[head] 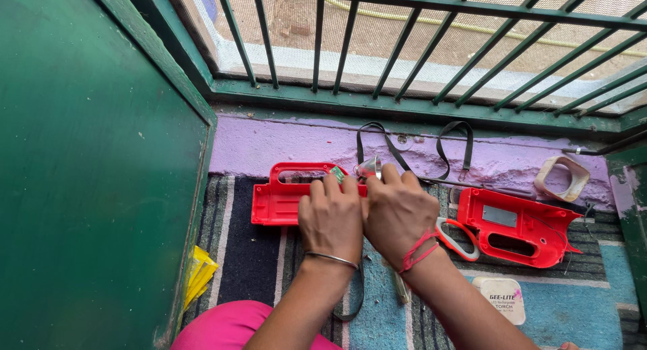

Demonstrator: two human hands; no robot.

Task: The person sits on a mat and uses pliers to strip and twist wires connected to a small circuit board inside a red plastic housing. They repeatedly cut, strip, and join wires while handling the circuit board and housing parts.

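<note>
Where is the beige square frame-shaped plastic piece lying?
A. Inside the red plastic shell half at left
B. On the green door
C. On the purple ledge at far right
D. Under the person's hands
C: the beige square frame-shaped plastic piece rests on the purple ledge at far right, apart from both hands.

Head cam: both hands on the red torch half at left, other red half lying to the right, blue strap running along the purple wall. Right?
Not quite. The strap along the purple wall is black, not blue; the head view shows it looping behind the hands. The rest holds: left hand and right hand are on the red torch half at left, and the other red half lies to the right.
</note>
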